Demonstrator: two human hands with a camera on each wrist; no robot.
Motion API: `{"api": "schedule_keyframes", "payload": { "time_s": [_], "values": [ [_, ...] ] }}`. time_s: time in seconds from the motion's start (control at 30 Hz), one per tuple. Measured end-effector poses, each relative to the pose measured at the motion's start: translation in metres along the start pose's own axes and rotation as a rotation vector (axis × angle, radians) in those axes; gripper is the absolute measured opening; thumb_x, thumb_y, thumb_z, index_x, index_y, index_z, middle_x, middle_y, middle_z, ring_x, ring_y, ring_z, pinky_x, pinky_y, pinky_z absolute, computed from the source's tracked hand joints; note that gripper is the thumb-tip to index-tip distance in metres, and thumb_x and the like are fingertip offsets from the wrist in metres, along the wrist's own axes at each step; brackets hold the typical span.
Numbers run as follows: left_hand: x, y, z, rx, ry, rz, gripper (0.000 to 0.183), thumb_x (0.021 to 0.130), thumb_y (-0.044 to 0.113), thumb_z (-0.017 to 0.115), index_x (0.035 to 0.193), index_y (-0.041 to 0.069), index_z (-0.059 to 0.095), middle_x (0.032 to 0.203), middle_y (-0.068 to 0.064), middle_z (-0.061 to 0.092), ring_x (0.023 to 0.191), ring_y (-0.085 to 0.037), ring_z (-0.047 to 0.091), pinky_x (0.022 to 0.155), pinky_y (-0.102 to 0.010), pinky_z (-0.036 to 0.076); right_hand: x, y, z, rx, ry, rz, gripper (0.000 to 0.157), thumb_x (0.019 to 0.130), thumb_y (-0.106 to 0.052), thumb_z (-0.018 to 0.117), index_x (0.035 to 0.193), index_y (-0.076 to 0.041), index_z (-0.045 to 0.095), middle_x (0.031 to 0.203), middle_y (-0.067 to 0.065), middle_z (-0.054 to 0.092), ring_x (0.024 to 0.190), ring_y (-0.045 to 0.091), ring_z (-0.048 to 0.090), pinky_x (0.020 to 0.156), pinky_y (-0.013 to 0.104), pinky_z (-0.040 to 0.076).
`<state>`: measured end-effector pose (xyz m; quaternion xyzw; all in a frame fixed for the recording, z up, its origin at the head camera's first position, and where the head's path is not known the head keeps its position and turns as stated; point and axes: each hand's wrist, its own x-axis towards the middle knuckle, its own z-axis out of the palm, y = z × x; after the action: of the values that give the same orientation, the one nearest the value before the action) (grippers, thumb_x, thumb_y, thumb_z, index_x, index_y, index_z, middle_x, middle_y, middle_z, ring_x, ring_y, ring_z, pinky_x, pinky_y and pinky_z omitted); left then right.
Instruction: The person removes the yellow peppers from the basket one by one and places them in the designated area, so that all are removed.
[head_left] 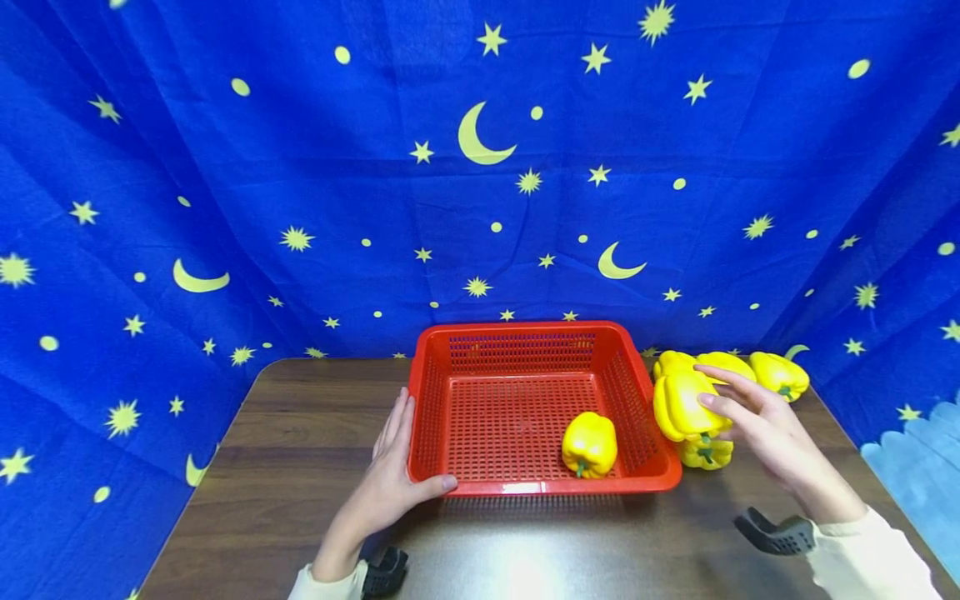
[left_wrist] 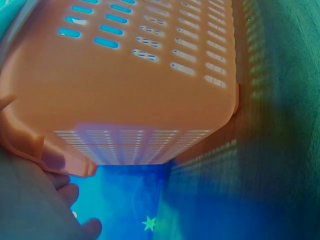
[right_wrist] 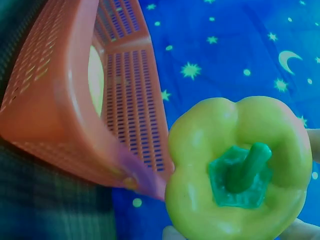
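A red plastic basket (head_left: 525, 490) with slotted walls stands on the table. My left hand (head_left: 390, 467) rests against its front left corner, fingers fairly straight along the left side and thumb on the front rim. My right hand (head_left: 772, 433) grips a yellow bell pepper (head_left: 684, 404) just off the basket's right rim. In the right wrist view that bell pepper (right_wrist: 195, 200) turns its green stem toward the camera. One yellow bell pepper (head_left: 590, 444) lies inside the basket at the front right. The left wrist view has the basket's outer wall (left_wrist: 125, 90) and part of the left hand (left_wrist: 40, 200).
Several more yellow bell peppers (head_left: 780, 375) lie right of the basket, partly hidden behind the held one and the hand. A blue curtain (head_left: 337, 167) with stars and moons surrounds the wooden table (head_left: 300, 442). Light blue fabric (head_left: 922, 458) is at the right edge.
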<state>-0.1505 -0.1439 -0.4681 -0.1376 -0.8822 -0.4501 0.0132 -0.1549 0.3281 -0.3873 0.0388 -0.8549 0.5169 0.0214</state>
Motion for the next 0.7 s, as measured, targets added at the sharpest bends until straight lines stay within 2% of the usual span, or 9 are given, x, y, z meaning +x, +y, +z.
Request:
{"api": "schedule_keyframes", "payload": {
  "time_s": [0.27,0.47,0.63,0.7],
  "values": [
    [0.000,0.000,0.000,-0.005,-0.002,-0.007,0.127,0.072,0.047,0.086,0.163,0.014,0.004,0.169,-0.003,-0.006,0.151,-0.042,0.004,0.108,-0.078,0.015,-0.006,0.014,-0.011,0.071,0.045,0.016,0.040,0.103,-0.014,0.056,0.141,-0.028,0.057,0.110,-0.030,0.057,0.092,-0.003,0.060,0.065,0.027,0.057],
    [0.001,0.001,-0.001,0.009,0.002,-0.012,0.127,0.072,0.046,0.087,0.163,0.014,0.004,0.169,-0.004,-0.006,0.151,-0.042,0.005,0.108,-0.078,0.015,-0.008,0.024,-0.021,0.174,0.062,0.026,0.041,0.103,-0.009,0.056,0.131,-0.038,0.060,0.105,-0.027,0.064,0.090,-0.004,0.062,0.063,0.024,0.057],
    [0.001,0.003,-0.001,-0.012,-0.008,-0.027,0.126,0.073,0.048,0.086,0.163,0.017,0.003,0.169,-0.001,-0.007,0.151,-0.040,0.004,0.108,-0.078,0.015,-0.010,0.033,-0.030,0.324,0.063,0.037,0.041,0.103,-0.006,0.054,0.123,-0.040,0.065,0.104,-0.022,0.066,0.086,-0.002,0.065,0.064,0.022,0.057],
    [0.001,0.003,-0.001,-0.018,-0.011,-0.032,0.126,0.073,0.048,0.086,0.163,0.017,0.003,0.169,0.000,-0.007,0.152,-0.039,0.003,0.108,-0.078,0.014,-0.010,0.037,-0.032,0.332,0.072,0.038,0.040,0.103,-0.006,0.054,0.123,-0.039,0.066,0.107,-0.022,0.063,0.086,-0.001,0.064,0.064,0.021,0.057]
  ]
}}
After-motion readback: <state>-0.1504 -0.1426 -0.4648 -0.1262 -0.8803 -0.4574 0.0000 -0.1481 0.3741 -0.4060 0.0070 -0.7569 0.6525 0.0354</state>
